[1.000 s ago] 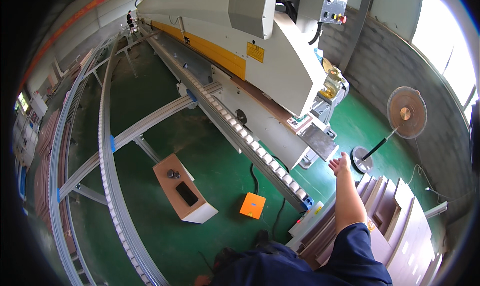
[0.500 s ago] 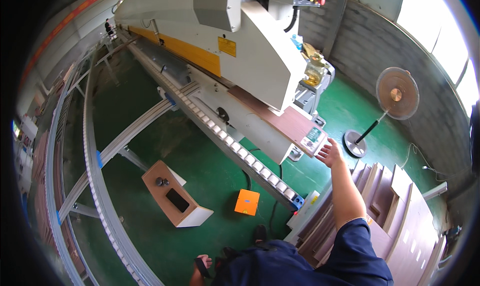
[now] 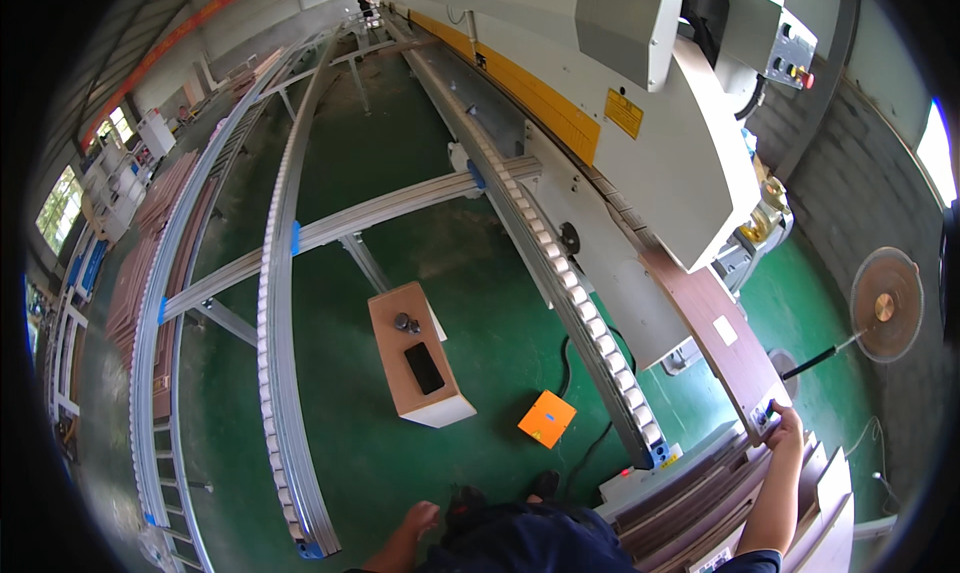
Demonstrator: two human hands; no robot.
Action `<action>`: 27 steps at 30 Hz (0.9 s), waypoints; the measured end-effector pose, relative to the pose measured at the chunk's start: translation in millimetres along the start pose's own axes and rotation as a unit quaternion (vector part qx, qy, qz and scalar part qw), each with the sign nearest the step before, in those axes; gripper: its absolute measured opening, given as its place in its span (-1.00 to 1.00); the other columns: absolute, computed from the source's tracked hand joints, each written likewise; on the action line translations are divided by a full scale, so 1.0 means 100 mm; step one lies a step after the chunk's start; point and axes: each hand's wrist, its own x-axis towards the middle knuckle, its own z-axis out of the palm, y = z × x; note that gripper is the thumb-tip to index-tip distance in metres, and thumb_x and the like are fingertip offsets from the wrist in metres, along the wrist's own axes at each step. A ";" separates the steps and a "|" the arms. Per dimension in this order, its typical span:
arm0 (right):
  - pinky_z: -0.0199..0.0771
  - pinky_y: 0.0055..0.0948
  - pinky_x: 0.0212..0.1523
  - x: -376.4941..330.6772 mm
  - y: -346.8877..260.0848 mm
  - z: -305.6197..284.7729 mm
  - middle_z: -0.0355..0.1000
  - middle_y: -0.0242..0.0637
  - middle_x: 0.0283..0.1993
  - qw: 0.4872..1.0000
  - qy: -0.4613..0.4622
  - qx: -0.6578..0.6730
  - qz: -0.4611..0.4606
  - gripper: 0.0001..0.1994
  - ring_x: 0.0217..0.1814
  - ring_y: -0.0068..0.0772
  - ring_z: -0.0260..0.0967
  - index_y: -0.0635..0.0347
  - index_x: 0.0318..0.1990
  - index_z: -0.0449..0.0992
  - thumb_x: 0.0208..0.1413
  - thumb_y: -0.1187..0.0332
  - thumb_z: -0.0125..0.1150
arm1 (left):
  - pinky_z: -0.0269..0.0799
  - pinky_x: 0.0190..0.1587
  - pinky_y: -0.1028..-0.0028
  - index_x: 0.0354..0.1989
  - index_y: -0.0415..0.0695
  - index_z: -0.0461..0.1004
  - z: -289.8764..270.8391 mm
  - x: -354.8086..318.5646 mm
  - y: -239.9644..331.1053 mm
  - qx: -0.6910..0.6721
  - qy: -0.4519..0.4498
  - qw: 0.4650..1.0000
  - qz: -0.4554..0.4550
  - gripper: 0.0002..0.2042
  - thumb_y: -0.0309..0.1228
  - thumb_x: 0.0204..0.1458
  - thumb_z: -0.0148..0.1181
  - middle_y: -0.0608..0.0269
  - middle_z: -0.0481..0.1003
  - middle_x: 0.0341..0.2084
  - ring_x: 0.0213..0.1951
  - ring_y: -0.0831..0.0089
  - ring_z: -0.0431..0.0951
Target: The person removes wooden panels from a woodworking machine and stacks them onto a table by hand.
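Note:
A long, narrow wood-grain panel [image 3: 700, 303] sticks out from beneath the pale machine housing [image 3: 690, 183]. A white label is stuck on its top, and a sticker lies near its close end. My right hand [image 3: 785, 426] grips that end at the corner, the thumb on top and the other fingers partly hidden below. Low in the picture my left hand [image 3: 422, 518] hangs beside my body, its fingers curled in, nothing seen in them and touching nothing.
Boards [image 3: 700, 493] are stacked under my right arm. A roller rail [image 3: 590, 323] runs alongside the machine. On the floor stand a small brown table [image 3: 400, 313] with a black phone, an orange box [image 3: 547, 419] and a fan [image 3: 886, 306]. A person [image 3: 365, 1] stands far off.
The panel now reaches farther out of the machine toward me. My right hand has gone from an open reach beside its end to a grip on it. The view has turned to the left.

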 end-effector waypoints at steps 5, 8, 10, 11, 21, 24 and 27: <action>0.47 -0.21 -0.16 -0.36 -0.18 -0.17 0.43 -0.17 -0.25 0.998 0.013 -0.014 -0.060 -0.80 -0.27 -0.19 0.44 0.25 -0.23 0.36 0.09 0.31 0.01 | 0.33 -0.51 0.32 -0.38 -0.11 0.36 -0.07 0.54 -0.32 -0.064 -0.012 0.998 -0.018 -0.83 -0.27 0.02 -0.03 0.21 0.38 -0.59 -0.54 0.36 0.42; 0.49 -0.22 -0.21 -0.45 -0.21 -0.41 0.45 -0.13 -0.28 0.989 -0.092 0.030 -0.113 -0.79 -0.32 -0.20 0.46 0.27 -0.23 0.38 0.07 0.31 0.04 | 0.32 -0.51 0.36 -0.34 -0.10 0.35 -0.10 0.68 -0.39 -0.254 -0.054 0.966 -0.013 -0.81 -0.26 0.00 -0.03 0.21 0.39 -0.57 -0.57 0.35 0.41; 0.51 -0.28 -0.23 -0.62 -0.19 -0.65 0.45 -0.14 -0.28 0.975 -0.099 0.075 -0.183 -0.81 -0.33 -0.22 0.46 0.29 -0.22 0.38 0.07 0.36 0.02 | 0.31 -0.52 0.37 -0.34 -0.09 0.34 0.09 0.57 -0.02 -0.156 -0.076 0.984 0.046 -0.79 -0.22 0.00 -0.07 0.19 0.41 -0.56 -0.56 0.36 0.42; 0.51 -0.28 -0.23 -0.71 -0.16 -0.66 0.45 -0.14 -0.28 0.975 -0.091 0.081 -0.185 -0.81 -0.33 -0.22 0.46 0.29 -0.22 0.38 0.07 0.36 0.02 | 0.31 -0.52 0.37 -0.34 -0.09 0.34 0.10 0.54 0.11 -0.148 -0.081 0.985 0.045 -0.79 -0.22 0.00 -0.07 0.19 0.41 -0.56 -0.56 0.36 0.42; 0.55 -0.49 -0.42 -2.44 0.33 -1.12 0.46 -0.20 -0.37 0.906 -0.011 0.084 -0.415 -0.82 -0.45 -0.43 0.47 0.36 -0.21 0.38 0.05 0.45 0.03 | 0.26 -0.64 0.40 -0.37 -0.08 0.36 -0.01 0.61 0.85 -0.030 -0.107 0.993 -0.032 -0.79 -0.24 -0.06 -0.11 0.15 0.44 -0.59 -0.68 0.34 0.39; 0.50 -0.55 -0.42 -3.09 0.83 -1.28 0.45 -0.22 -0.35 0.865 0.115 0.113 -0.476 -0.81 -0.43 -0.46 0.45 0.34 -0.19 0.34 0.06 0.43 0.02 | 0.26 -0.64 0.50 -0.45 -0.10 0.39 0.15 0.48 1.15 0.089 -0.133 0.987 -0.026 -0.77 -0.26 -0.02 -0.16 0.27 0.41 -0.67 -0.69 0.46 0.39; 0.48 -0.52 -0.30 -3.77 1.41 -1.57 0.44 -0.24 -0.28 0.800 0.144 0.122 -0.570 -0.72 -0.34 -0.45 0.44 0.32 -0.08 0.31 0.04 0.44 0.04 | 0.22 -0.70 0.52 -0.47 -0.10 0.39 -0.03 0.83 1.12 0.263 -0.138 0.955 0.010 -0.84 -0.34 -0.02 -0.09 0.28 0.41 -0.67 -0.70 0.49 0.38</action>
